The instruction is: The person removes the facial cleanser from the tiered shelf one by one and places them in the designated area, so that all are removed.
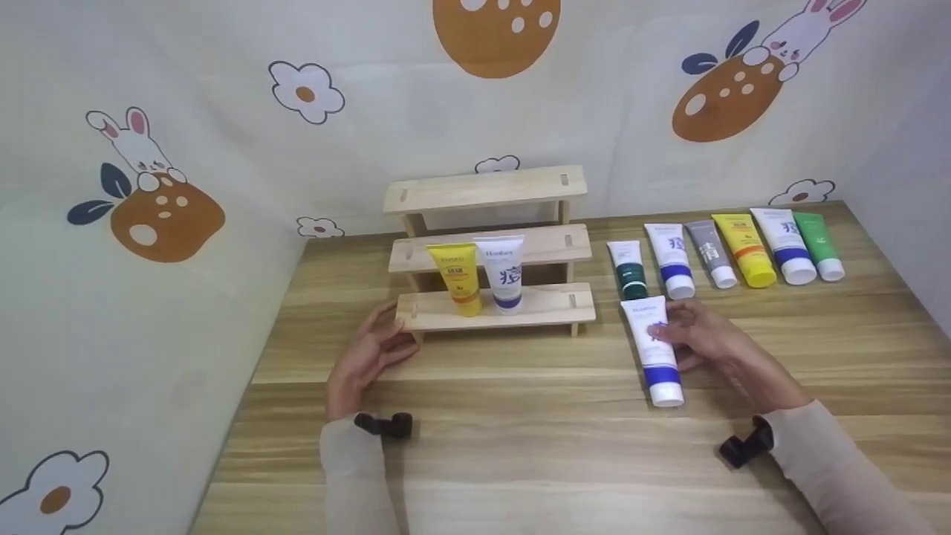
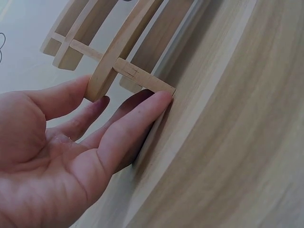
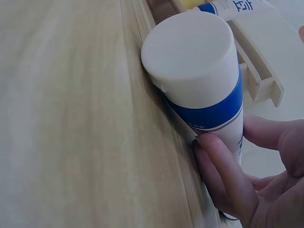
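Observation:
My right hand point(image 1: 709, 338) grips a white squeeze tube point(image 1: 645, 334) with a blue band and white cap, thumb on its front and fingers behind. The right wrist view shows the tube's cap point(image 3: 190, 47) close up, low over the table. At the left end of the lowest step, my left hand point(image 1: 371, 357) holds the three-step wooden display stand point(image 1: 416, 316). In the left wrist view the thumb is against the step's end point(image 2: 97, 88), with fingers beneath and beside the leg. A yellow tube point(image 1: 459, 279) and another white-and-blue tube point(image 1: 505, 275) stand on the lowest step.
Right of the stand lies a row of tubes: a white-and-dark-green tube point(image 1: 628, 269), a white-and-blue tube point(image 1: 669, 260), a grey tube point(image 1: 711, 254), a yellow tube point(image 1: 745, 250), a larger white-and-blue tube point(image 1: 784, 245) and a green tube point(image 1: 819, 247). A patterned cloth point(image 1: 386, 96) hangs behind.

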Demonstrator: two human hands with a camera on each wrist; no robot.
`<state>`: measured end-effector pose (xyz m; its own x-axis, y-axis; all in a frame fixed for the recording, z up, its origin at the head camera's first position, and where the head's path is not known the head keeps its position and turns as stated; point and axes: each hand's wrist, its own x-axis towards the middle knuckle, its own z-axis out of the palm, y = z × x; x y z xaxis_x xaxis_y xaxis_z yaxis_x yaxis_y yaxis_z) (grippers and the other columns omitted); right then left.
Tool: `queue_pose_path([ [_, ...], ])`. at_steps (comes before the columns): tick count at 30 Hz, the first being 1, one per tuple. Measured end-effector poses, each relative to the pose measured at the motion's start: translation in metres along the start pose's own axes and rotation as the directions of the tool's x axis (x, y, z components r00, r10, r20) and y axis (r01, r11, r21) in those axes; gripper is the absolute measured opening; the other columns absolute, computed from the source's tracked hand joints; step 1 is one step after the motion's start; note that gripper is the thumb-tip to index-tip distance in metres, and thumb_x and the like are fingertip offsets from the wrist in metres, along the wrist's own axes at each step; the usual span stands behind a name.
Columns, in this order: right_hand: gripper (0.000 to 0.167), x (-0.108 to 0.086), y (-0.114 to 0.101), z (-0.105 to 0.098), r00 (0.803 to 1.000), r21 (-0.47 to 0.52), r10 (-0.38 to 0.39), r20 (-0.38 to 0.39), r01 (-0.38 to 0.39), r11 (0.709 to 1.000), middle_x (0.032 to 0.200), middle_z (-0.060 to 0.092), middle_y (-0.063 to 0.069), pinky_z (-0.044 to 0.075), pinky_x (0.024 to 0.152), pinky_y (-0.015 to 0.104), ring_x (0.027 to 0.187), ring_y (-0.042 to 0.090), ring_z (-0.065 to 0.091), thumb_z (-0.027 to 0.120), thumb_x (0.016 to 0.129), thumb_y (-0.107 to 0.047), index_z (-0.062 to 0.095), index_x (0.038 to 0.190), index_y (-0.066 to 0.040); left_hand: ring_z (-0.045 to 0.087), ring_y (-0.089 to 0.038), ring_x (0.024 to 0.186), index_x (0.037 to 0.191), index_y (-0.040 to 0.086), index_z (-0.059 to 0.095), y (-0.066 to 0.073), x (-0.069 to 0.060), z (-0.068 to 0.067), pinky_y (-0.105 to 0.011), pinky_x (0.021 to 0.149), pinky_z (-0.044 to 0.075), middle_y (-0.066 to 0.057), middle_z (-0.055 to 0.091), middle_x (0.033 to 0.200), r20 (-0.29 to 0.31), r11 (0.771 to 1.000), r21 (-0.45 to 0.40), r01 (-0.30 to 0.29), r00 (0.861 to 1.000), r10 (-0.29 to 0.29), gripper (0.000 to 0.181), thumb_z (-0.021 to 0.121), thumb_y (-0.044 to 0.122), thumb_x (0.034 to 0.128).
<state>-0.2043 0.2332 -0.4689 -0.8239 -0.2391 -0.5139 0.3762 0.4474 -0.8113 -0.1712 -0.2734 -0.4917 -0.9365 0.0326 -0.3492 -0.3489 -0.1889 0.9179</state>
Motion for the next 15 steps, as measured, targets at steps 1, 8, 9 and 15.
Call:
queue_pose_path([
  [1, 0.093, 0.0005, -0.0003, -0.0004, 1.000, -0.004, -0.002, -0.002, 0.002, 1.000, 0.150, 0.037, 0.034, 0.065, 0.077, 0.035, 0.095, 0.021, 0.068, 0.069, 0.094, -0.038, 0.013, 0.156, 0.002, 0.064, -0.027, 0.115, 0.158, 0.015, 0.023, 0.0000, 0.0003, 0.0002, -0.043, 0.104, 0.057, -0.018, 0.053, 0.134, 0.001, 1.000, 0.003, -0.002, 1.000, 0.002, 0.057, 0.045, 0.012, 0.1057],
  [8, 0.083, 0.0057, -0.0013, -0.0003, 0.998, 0.003, -0.063, -0.025, 0.063, 0.998, 0.145, 0.040, 0.036, 0.065, 0.071, 0.035, 0.086, 0.016, 0.068, 0.067, 0.097, -0.030, 0.018, 0.153, 0.007, 0.066, -0.025, 0.109, 0.157, 0.014, 0.027, -0.0017, 0.0025, 0.0001, -0.041, 0.099, 0.060, -0.013, 0.061, 0.124, -0.004, 1.000, 0.008, -0.020, 1.000, 0.020, 0.054, 0.046, 0.012, 0.1061],
  [9, 0.082, 0.0062, -0.0014, 0.0000, 0.997, 0.004, -0.068, -0.029, 0.068, 0.998, 0.145, 0.040, 0.037, 0.065, 0.071, 0.036, 0.086, 0.016, 0.068, 0.067, 0.097, -0.029, 0.019, 0.152, 0.007, 0.066, -0.025, 0.110, 0.157, 0.014, 0.027, -0.0019, 0.0025, 0.0001, -0.041, 0.100, 0.059, -0.013, 0.061, 0.124, -0.004, 1.000, 0.009, -0.021, 1.000, 0.021, 0.054, 0.045, 0.011, 0.1061],
  [15, 0.082, 0.0070, -0.0038, 0.0024, 0.996, -0.030, -0.058, -0.073, 0.055, 0.998, 0.145, 0.043, 0.037, 0.065, 0.073, 0.036, 0.093, 0.022, 0.068, 0.068, 0.096, -0.032, 0.023, 0.152, 0.005, 0.064, -0.028, 0.115, 0.157, 0.016, 0.028, -0.0017, 0.0020, -0.0001, -0.045, 0.104, 0.057, -0.018, 0.056, 0.133, -0.004, 1.000, 0.014, -0.017, 1.000, 0.017, 0.054, 0.045, 0.011, 0.1055],
])
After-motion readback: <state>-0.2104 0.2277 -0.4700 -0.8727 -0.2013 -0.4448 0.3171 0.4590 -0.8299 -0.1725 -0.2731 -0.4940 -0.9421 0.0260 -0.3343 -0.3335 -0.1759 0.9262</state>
